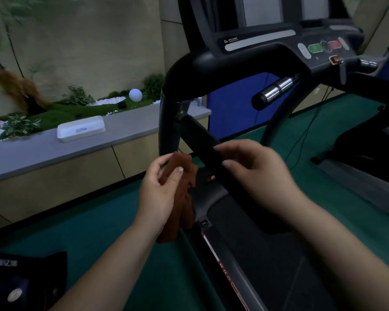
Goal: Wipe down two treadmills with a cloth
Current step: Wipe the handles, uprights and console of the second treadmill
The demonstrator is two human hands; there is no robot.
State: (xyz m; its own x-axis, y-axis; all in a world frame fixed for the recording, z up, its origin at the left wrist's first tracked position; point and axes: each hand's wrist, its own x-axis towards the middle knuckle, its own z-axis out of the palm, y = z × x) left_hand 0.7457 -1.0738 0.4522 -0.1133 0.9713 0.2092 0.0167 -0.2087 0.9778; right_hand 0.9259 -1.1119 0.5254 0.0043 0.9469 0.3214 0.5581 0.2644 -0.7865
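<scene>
The treadmill (267,63) fills the right of the frame, its padded side handrail (202,142) slanting from the upper middle down toward the lower right. The right hand (254,167) curls over that rail mid-frame. Just left, beside the rail and not visibly touching it, the left hand (160,187) pinches the brown cloth (182,198), which hangs down bunched; that hand looks better placed to wipe.

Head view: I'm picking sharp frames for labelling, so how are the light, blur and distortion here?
Head view: dim, bluish light; motion blur smears the right hand and softens the left hand gripping the brown cloth; the console buttons look soft; wide-angle bending curves the treadmill upright and the ledge; a glint shows on the chrome grip.
</scene>
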